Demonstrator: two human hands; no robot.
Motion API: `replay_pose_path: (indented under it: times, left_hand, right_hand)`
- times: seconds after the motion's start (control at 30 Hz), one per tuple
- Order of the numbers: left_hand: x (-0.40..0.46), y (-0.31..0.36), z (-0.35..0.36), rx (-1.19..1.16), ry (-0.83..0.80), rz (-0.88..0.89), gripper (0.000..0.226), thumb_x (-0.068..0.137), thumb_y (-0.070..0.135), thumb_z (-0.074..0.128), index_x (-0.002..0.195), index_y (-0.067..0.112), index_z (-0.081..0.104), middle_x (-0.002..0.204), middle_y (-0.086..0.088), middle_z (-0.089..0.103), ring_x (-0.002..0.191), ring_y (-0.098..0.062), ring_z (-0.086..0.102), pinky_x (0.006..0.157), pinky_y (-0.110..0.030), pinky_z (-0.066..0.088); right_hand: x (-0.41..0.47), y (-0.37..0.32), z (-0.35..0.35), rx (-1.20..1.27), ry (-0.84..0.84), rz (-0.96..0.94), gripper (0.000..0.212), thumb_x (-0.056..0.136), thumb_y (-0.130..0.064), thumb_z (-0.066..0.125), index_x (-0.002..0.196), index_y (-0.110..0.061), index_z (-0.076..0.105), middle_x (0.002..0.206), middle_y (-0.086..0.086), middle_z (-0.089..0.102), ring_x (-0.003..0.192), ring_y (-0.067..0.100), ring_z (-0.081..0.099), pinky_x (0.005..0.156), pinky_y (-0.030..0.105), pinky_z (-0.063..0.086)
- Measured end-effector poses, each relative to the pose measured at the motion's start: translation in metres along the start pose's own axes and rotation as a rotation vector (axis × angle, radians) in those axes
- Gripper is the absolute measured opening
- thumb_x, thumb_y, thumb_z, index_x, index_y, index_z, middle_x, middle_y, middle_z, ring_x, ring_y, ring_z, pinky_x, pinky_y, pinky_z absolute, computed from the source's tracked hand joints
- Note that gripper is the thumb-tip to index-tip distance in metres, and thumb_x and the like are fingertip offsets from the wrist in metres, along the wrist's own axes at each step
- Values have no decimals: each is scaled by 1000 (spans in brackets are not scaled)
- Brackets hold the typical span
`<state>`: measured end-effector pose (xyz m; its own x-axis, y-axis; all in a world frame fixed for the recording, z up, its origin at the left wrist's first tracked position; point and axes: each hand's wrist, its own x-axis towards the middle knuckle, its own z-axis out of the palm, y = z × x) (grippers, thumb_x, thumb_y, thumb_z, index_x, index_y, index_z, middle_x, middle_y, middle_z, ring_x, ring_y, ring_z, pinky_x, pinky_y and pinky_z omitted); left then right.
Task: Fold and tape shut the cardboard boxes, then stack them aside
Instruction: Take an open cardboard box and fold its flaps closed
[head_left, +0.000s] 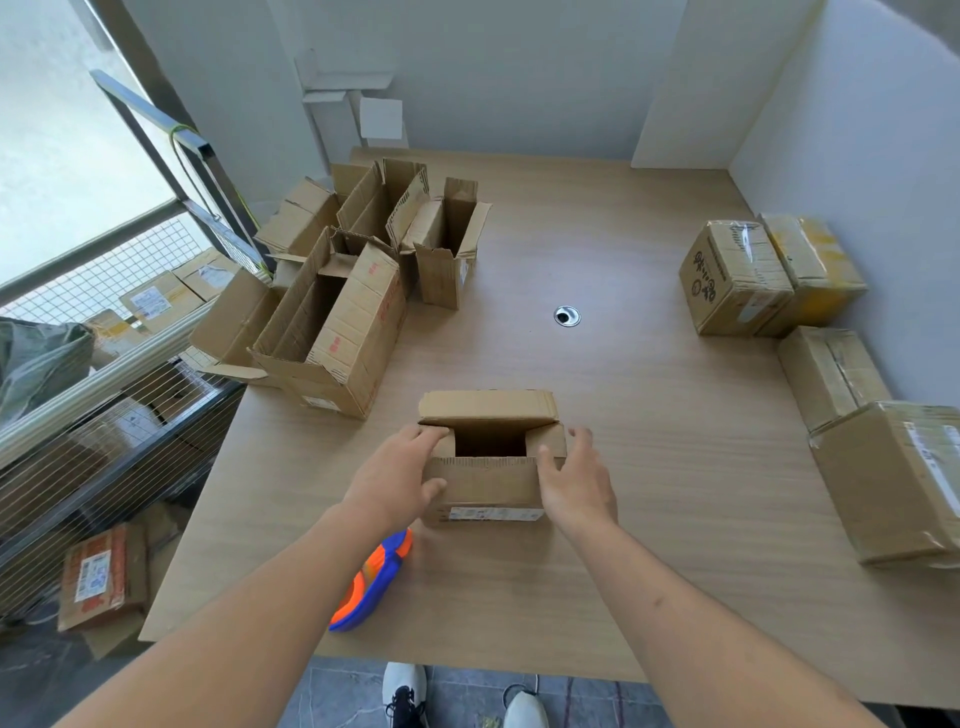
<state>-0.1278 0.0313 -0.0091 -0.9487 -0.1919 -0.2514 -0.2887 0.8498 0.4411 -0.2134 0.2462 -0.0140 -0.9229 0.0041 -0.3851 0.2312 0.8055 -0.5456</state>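
Observation:
A small cardboard box (488, 483) stands on the wooden table (623, 467) right in front of me, its top still partly open with a dark gap in the middle. The far flap leans up and back. My left hand (400, 473) presses the box's left side flap inward, thumb on the front face. My right hand (576, 480) holds the right side, fingers over the right flap and thumb on the front edge. An orange and blue tape dispenser (371, 582) lies on the table under my left forearm.
Several open, unfolded boxes (337, 332) crowd the table's far left. Taped boxes (737, 280) sit along the right edge by the wall, the nearest one large (893, 483). A cable hole (567, 316) marks the table's middle. More cartons lie on the floor left (101, 577).

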Motion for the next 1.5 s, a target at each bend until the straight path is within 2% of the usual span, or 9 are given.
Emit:
replay_pose_path:
  times: [0.27,0.43,0.6,0.67,0.9,1.03,1.13,1.33,1.5]
  left_hand:
    - [29,3,8,-263,77,-169,145,66,25,96,162,21,-12,164,-9,10,153,-28,14,125,-35,16]
    - [43,1,6,-275,7,-81,148,61,23,99,162,34,-9,146,0,36,139,-23,33,120,-35,27]
    - [41,9,-1,-322,1,-109,149,61,17,99,153,60,-10,167,-8,-2,155,-26,12,116,-30,18]
    - [45,10,-2,-285,-35,-132,152,60,22,100,152,59,-15,166,-16,14,155,-28,15,119,-36,22]
    - [42,17,-2,-243,31,-84,152,56,18,101,153,60,-8,123,-1,25,112,-23,42,105,-29,37]
    - [35,22,0,-15,67,62,128,66,23,93,159,51,9,106,1,34,95,-20,42,97,-34,45]
    - [22,19,11,116,-12,174,75,83,37,80,151,36,47,129,-5,40,120,-26,44,111,-41,39]
    - [2,26,33,297,-175,77,73,103,50,48,162,39,7,169,-5,-8,156,-35,-11,127,-48,10]
    - [-22,37,43,225,-182,97,68,104,46,48,161,41,12,170,1,-15,156,-30,-16,127,-41,7]
  right_hand:
    - [17,15,26,-28,-7,-30,60,104,-43,43,159,-38,18,135,6,40,121,29,49,89,40,44]
    - [15,24,35,-80,3,-77,62,107,-49,34,162,-36,8,134,9,38,123,31,42,94,44,42]
    - [18,22,29,-56,-46,-62,68,105,-53,40,162,-35,8,137,10,38,129,33,42,100,45,43]
    - [20,21,26,-30,-63,-55,69,103,-54,45,161,-36,12,137,10,39,129,34,44,100,44,43]
    - [18,28,16,63,-87,-76,66,99,-54,56,155,-40,25,128,6,46,119,31,53,92,42,48]
    - [12,29,12,56,-88,-89,69,97,-51,61,155,-32,28,130,8,48,122,32,54,94,43,48]
    - [8,30,7,19,-108,-82,76,99,-47,59,160,-30,17,137,10,44,124,34,53,94,43,46]
    - [-1,37,0,-38,-256,-261,67,101,-48,55,157,-51,19,146,6,30,135,30,46,110,43,43]
    - [-13,41,-1,-326,-180,-404,54,107,-49,37,158,-52,17,169,-9,-14,149,28,18,114,44,39]
